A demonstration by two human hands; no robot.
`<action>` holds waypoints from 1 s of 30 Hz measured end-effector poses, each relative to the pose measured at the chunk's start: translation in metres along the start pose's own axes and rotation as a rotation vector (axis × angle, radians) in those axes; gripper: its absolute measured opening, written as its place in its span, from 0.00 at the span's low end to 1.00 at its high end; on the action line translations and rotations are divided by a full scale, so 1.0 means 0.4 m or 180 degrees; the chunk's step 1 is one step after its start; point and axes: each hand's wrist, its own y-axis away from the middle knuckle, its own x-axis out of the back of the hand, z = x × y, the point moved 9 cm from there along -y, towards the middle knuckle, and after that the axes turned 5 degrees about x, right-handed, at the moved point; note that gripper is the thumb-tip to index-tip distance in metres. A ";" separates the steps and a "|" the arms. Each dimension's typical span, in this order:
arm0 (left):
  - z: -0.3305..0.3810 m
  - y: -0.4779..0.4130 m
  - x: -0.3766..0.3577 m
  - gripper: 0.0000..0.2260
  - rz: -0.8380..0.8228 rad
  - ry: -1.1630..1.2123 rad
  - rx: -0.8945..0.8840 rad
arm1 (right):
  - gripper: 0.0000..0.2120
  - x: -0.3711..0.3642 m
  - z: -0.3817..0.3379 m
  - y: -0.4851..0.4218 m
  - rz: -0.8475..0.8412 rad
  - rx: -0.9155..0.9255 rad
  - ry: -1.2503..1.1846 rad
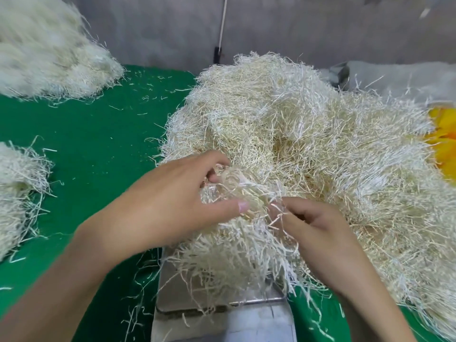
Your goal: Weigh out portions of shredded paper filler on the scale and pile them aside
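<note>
The left hand (177, 201) reaches in from the near left. Its thumb and fingers curl round a clump (237, 188) of pale shredded paper filler at the near edge of the big heap (308, 134), which fills the middle and right of the green table cover (98, 149). The right hand (318, 230) sits just right of it with its fingers bent, thumb and forefinger pinching a few loose strands (276, 218) from the same clump.

Below both hands a loose portion (229, 253) of filler lies on the steel platform of the scale (187, 294), which stands at the near edge of the table. Strands trail over its front and left sides. The paper runs together on the right, so it is hard to tell whether that portion is separate from the heap.

Two more piles lie aside: a blurred far pile (49, 58) at the far left and a near pile (17, 183) at the left edge. Stray shreds dot the green cover between them. A yellow object (444, 149) shows at the right edge, and a white cord (223, 25) hangs down the grey far wall.
</note>
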 end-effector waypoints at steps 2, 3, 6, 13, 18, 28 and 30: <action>0.012 0.002 -0.025 0.40 -0.0055 0.0290 0.0144 | 0.15 -0.003 -0.012 -0.003 0.0016 0.0111 -0.0077; 0.016 -0.001 -0.040 0.40 -0.0109 0.0411 0.0192 | 0.13 -0.006 -0.016 -0.004 0.0017 0.0132 -0.0130; 0.011 -0.019 -0.061 0.37 -0.0115 0.0667 0.0230 | 0.09 -0.010 -0.020 -0.007 0.0068 0.0150 -0.0270; -0.014 -0.023 -0.059 0.19 -0.0259 0.1085 0.0303 | 0.04 0.037 -0.003 -0.003 0.0792 -0.0009 -0.0423; -0.021 -0.030 -0.049 0.22 -0.0137 0.0588 0.0283 | 0.07 0.061 0.011 -0.003 0.1088 -0.0003 -0.0420; -0.058 -0.041 -0.029 0.14 -0.0100 0.0831 0.0224 | 0.12 0.044 0.098 -0.004 0.0980 -0.0923 -0.1214; -0.065 -0.047 -0.014 0.17 -0.0044 0.0834 0.0165 | 0.10 0.031 0.100 -0.013 0.0764 -0.0932 -0.1082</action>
